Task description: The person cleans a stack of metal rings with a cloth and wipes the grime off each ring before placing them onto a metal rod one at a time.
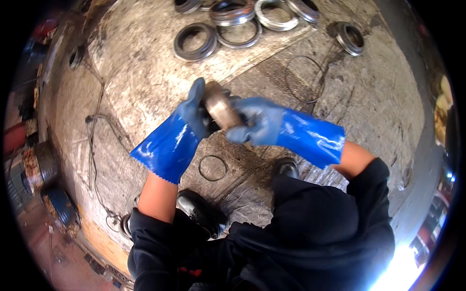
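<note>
**Two gloved hands grip a grimy metal cylinder above a stained concrete floor**

The person stands on a concrete floor (pixel 145 82), looking down at both hands in long blue rubber gloves. Between them is a short, dull brown metal cylinder (pixel 221 109), tilted, with its upper end pointing away from the person. The left hand (pixel 196 114) is wrapped around the cylinder's left side, its fingers curled closed behind it and the thumb raised beside its upper end. The right hand (pixel 257 123) closes on the cylinder's lower end from the right, fingers folded around it. Both hands have hold of the cylinder, which is off the floor.

Directly below the cylinder in the view, a thin wire ring (pixel 212 168) lies flat on the floor, just ahead of the person's black shoes (pixel 201 211). Beyond the cylinder, far from the person, a cluster of flat metal rings (pixel 238 22) lies on the floor, some overlapping. To the right of that cluster, a smaller stacked metal ring (pixel 350 38) sits apart. Between it and the cylinder, a larger loop of thin wire (pixel 305 79) lies on the floor. Left of the cylinder, a dark cable (pixel 97 121) trails across the floor.
</note>
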A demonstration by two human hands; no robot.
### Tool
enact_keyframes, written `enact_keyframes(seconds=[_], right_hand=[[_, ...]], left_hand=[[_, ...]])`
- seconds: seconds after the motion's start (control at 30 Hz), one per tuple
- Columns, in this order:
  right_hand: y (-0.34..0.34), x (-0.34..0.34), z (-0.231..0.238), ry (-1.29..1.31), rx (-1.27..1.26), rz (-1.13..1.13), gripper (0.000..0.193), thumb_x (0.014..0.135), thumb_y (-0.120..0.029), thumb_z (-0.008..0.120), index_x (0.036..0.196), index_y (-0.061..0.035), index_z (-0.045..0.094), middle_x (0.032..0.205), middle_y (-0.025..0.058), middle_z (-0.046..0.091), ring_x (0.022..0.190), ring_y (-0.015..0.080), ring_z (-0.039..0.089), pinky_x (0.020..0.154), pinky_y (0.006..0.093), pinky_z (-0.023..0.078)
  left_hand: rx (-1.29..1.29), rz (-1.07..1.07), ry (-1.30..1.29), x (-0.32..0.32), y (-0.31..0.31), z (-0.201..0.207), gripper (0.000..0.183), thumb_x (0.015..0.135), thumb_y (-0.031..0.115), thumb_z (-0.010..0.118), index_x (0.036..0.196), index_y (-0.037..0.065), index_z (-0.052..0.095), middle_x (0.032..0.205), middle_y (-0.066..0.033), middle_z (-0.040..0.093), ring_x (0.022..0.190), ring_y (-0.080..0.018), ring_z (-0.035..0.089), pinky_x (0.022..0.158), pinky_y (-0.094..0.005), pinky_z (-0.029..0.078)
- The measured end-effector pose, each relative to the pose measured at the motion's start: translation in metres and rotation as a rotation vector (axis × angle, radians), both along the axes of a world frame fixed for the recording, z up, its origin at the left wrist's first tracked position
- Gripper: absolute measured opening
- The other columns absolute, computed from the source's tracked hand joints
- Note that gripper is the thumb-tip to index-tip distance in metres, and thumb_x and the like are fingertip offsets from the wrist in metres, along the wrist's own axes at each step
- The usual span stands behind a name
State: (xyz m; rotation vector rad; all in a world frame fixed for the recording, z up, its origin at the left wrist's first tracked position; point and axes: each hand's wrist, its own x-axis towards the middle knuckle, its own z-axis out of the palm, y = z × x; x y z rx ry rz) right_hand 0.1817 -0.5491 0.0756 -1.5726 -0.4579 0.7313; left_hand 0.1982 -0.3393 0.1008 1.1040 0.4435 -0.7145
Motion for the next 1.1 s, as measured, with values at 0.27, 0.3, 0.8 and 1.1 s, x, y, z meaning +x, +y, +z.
enact_keyframes(seconds=[0.27,0.3,0.8,1.1], right_hand=[[0.038,0.069,-0.049,-0.433,-0.528,0.266,0.075,0.082,-0.054,0.077,0.144,-0.0176,0.053,0.147,0.0128,0.053,0.131,0.0369,0.055,0.108,0.0507,0.047],[0.042,0.068,-0.064,-0.612,-0.506,0.269,0.080,0.081,-0.055,0.077,0.148,-0.0197,0.050,0.154,0.0109,0.048,0.136,0.0368,0.051,0.112,0.0525,0.043],[0.012,0.050,-0.100,0.017,-0.317,-0.366,0.025,0.092,-0.004,0.069,0.117,0.0009,0.065,0.110,0.0132,0.074,0.095,0.0251,0.073,0.093,0.0345,0.058],[-0.122,0.060,-0.110,-0.528,-0.542,-0.735,0.063,0.082,-0.036,0.084,0.130,-0.0016,0.062,0.129,0.0181,0.066,0.124,0.0345,0.061,0.108,0.0429,0.047]], left_hand=[[-0.138,0.520,0.046,-0.075,0.094,-0.040,0.044,0.102,0.043,0.055,0.119,0.003,0.059,0.113,-0.0145,0.062,0.105,-0.0304,0.059,0.097,-0.0442,0.049],[-0.390,0.513,-0.038,-0.084,0.121,-0.068,0.045,0.099,0.044,0.061,0.117,0.003,0.061,0.112,-0.0148,0.066,0.104,-0.0312,0.065,0.090,-0.0433,0.052],[0.092,0.330,0.039,-0.058,0.038,-0.048,0.027,0.094,0.011,0.068,0.118,0.000,0.060,0.098,-0.0158,0.073,0.088,-0.0249,0.072,0.070,-0.0370,0.056],[0.181,0.201,0.003,-0.053,-0.034,-0.105,0.025,0.088,-0.003,0.072,0.111,0.000,0.065,0.099,-0.0114,0.071,0.089,-0.0266,0.073,0.077,-0.0406,0.062]])
